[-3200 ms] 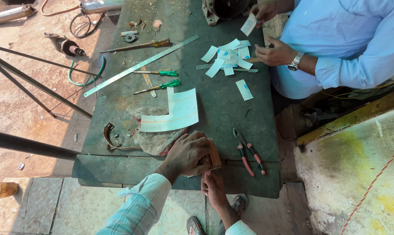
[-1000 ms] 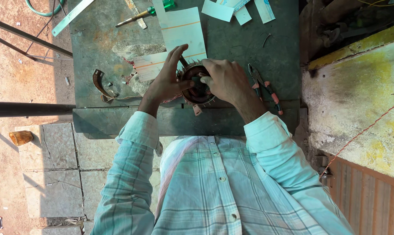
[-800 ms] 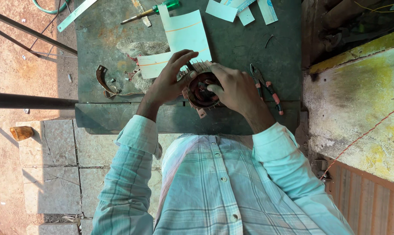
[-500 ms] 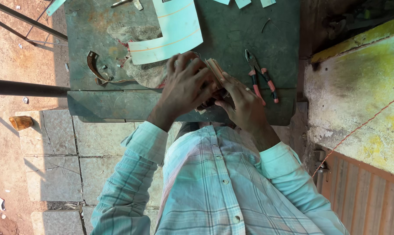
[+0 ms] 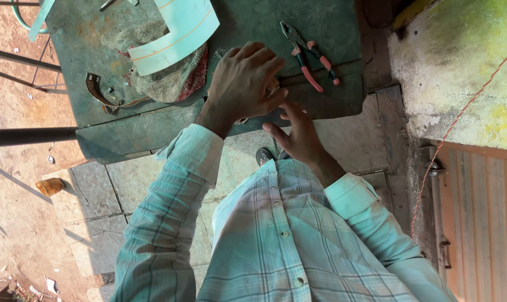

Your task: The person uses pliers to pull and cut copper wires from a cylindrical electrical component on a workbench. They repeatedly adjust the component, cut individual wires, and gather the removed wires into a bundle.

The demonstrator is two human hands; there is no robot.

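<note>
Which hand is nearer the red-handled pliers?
The left hand: it lies flat on the green table, fingertips just short of the pliers. The right hand sits lower, at the table's near edge, farther from them.

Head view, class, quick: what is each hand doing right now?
Left hand: fingers spread, palm down over a small part on the green metal table; grip cannot be told.
Right hand: open, at the table edge.

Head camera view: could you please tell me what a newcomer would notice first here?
The left hand lies spread over a mostly hidden object at the near edge of the worn green metal table, the right hand just below. Red-handled pliers lie to the right, a curved pale-green card sheet on patterned cloth to the left.
</note>
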